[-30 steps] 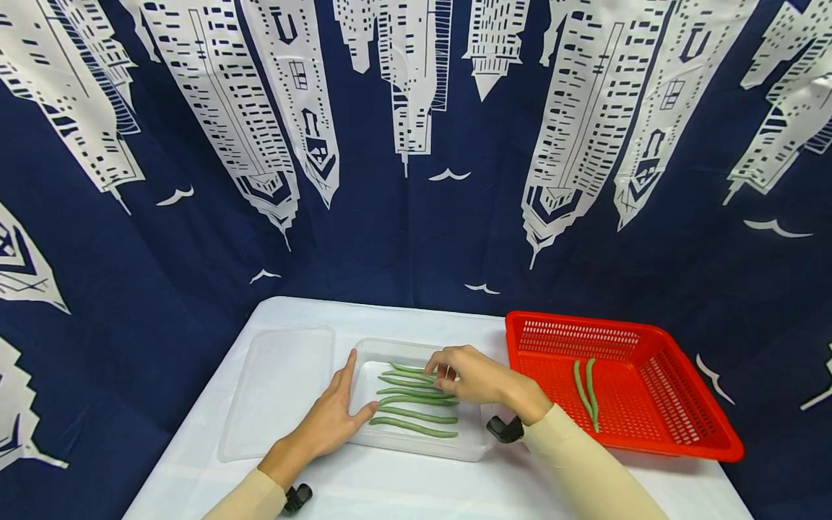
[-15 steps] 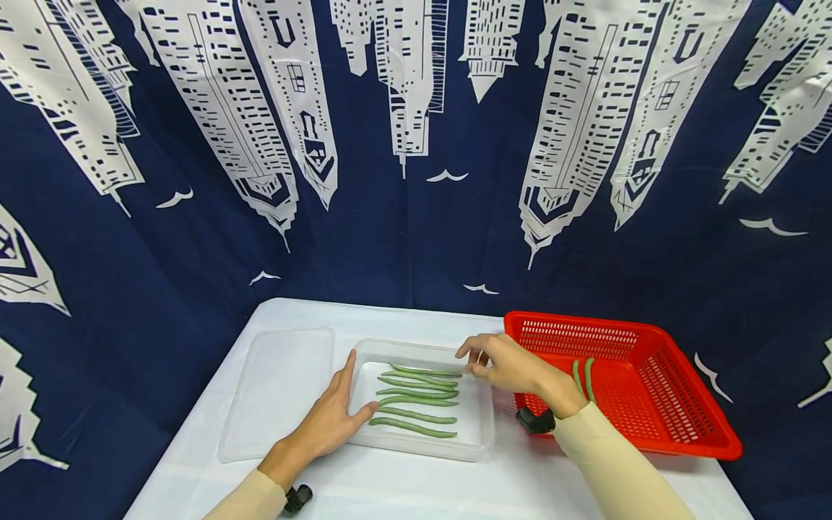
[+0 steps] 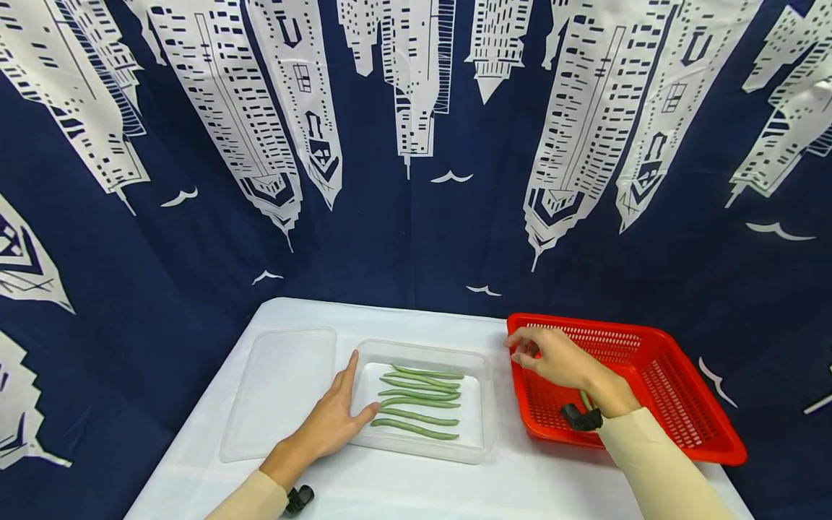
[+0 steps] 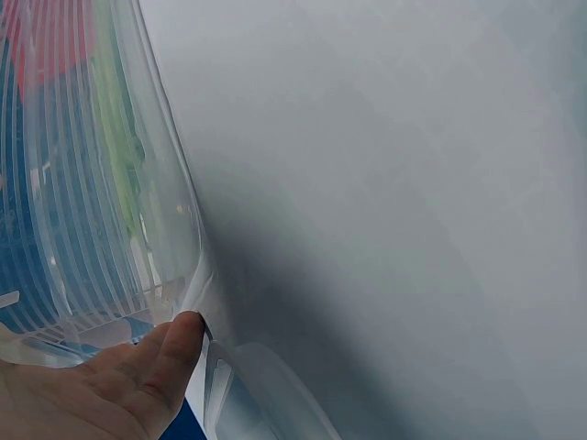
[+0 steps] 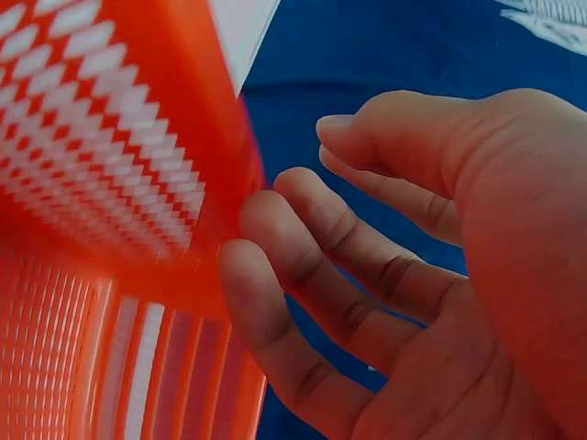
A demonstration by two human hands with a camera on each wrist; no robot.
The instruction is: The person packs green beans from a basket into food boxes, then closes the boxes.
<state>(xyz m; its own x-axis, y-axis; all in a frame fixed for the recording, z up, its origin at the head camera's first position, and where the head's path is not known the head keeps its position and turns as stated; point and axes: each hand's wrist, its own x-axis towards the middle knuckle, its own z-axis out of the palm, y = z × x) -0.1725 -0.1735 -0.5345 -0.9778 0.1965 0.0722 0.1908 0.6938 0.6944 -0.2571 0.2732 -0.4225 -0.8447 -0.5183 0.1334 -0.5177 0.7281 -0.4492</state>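
Several green beans (image 3: 419, 401) lie side by side in our clear plastic container (image 3: 422, 453), which stands on the white worktop (image 3: 390, 491) between its left and right edges. Our left hand (image 3: 331, 419) rests against the container's left side, its fingers straight and its thumb spread well apart from them. Our right hand (image 3: 559, 357) hangs over the near-left part of the rim of a red basket (image 3: 672, 390), its fingers bent but apart from the thumb and gripping nothing. The perforated basket stands by the worktop's right edge; our right wrist partly hides a bean inside it. We see a clear lid (image 3: 279, 390) lying flat near the worktop's left edge, and a navy cloth (image 3: 390, 253) printed with white buildings hanging beyond the far edge.
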